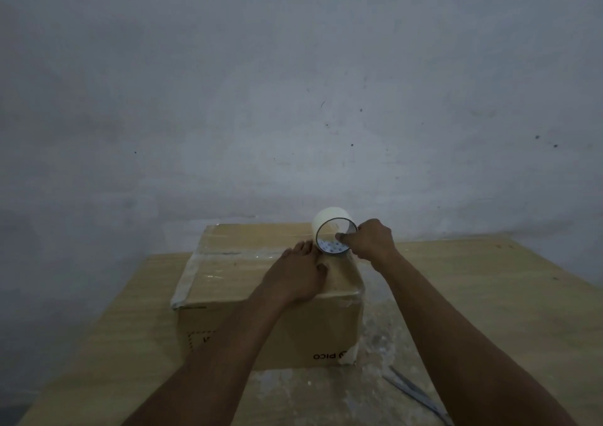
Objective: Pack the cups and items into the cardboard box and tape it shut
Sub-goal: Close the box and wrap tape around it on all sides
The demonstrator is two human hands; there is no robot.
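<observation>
A closed cardboard box (pixel 228 275) with its flaps down sits on a wooden table (pixel 489 295). Clear tape runs along the box's top seam and left edge. My right hand (pixel 372 241) grips a roll of pale tape (pixel 331 231), thumb inside the core, at the right end of the box top. My left hand (pixel 297 277) lies flat, palm down, on the box top just left of the roll, fingers spread. Whatever the box holds is hidden.
A pair of scissors (pixel 414 394) lies on the table near the front right, beside my right forearm. A bare grey wall (pixel 293 99) rises directly behind the table. The table's left edge drops off at the left.
</observation>
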